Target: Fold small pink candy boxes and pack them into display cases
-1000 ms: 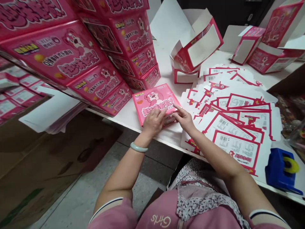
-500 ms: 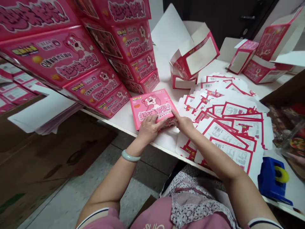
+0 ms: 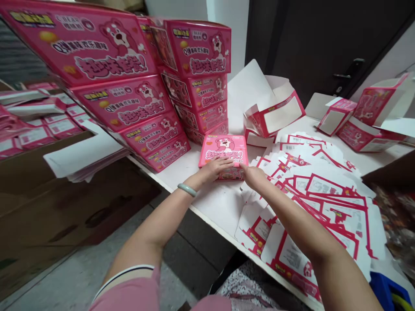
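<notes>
A closed pink box (image 3: 227, 144) with a bear print lies flat on the white table, close to the foot of the stacked boxes. My left hand (image 3: 216, 167), a pale green bangle (image 3: 187, 189) at its wrist, rests on the front part of the lid with the fingers stretched out. At the box's front right corner is my right hand (image 3: 253, 176); its fingers are curled, with a fingertip touching the corner.
Tall stacks of pink boxes (image 3: 113, 103) stand at the left and behind. Flat printed cartons (image 3: 324, 190) spread over the right side. Half-folded boxes (image 3: 280, 114) lie at the back. A blue tape dispenser (image 3: 387, 291) is at the lower right, a big brown carton (image 3: 81, 207) at the left.
The view has tilted up and shifted. The box sits farther from the table's front edge, nearer the stacks, and both hands have moved forward with it.
</notes>
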The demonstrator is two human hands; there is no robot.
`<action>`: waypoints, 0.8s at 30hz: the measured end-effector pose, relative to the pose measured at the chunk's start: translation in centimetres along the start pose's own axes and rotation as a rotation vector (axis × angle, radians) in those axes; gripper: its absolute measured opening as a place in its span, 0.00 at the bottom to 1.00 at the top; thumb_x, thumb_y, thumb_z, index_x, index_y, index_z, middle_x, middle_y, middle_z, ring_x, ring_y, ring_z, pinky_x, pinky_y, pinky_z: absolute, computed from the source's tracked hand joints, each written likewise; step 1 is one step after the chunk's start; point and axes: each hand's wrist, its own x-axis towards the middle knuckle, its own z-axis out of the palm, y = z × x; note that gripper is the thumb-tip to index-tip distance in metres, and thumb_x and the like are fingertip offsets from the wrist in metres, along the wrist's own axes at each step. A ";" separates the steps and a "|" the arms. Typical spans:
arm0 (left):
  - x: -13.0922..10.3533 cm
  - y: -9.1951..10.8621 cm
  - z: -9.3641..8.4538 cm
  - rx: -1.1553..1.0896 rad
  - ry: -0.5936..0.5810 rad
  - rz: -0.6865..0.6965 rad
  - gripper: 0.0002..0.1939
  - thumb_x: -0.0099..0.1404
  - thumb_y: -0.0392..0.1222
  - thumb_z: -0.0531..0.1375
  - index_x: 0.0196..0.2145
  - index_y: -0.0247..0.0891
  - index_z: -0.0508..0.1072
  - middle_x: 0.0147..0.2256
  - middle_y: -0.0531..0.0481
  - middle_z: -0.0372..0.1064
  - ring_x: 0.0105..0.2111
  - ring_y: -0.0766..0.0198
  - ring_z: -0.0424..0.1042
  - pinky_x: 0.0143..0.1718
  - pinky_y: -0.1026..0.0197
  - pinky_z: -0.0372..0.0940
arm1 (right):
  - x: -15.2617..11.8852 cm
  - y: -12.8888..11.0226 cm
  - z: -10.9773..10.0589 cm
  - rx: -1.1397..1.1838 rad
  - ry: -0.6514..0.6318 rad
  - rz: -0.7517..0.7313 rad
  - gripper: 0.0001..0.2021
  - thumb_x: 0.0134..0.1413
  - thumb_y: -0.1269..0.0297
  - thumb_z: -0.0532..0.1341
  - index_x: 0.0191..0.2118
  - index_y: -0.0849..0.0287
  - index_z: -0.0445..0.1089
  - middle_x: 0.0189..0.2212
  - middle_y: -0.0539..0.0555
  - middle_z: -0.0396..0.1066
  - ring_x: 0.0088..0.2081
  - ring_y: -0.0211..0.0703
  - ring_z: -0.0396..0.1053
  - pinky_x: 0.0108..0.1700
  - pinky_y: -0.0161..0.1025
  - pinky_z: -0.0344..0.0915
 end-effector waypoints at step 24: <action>-1.4 -3.8 4.0 -0.917 0.757 -0.661 0.35 0.68 0.61 0.54 0.64 0.34 0.65 0.66 0.40 0.61 0.67 0.51 0.60 0.70 0.51 0.55 | 4.3 4.1 4.8 0.948 0.254 0.179 0.19 0.60 0.59 0.55 0.53 0.59 0.72 0.49 0.61 0.78 0.48 0.52 0.76 0.52 0.47 0.70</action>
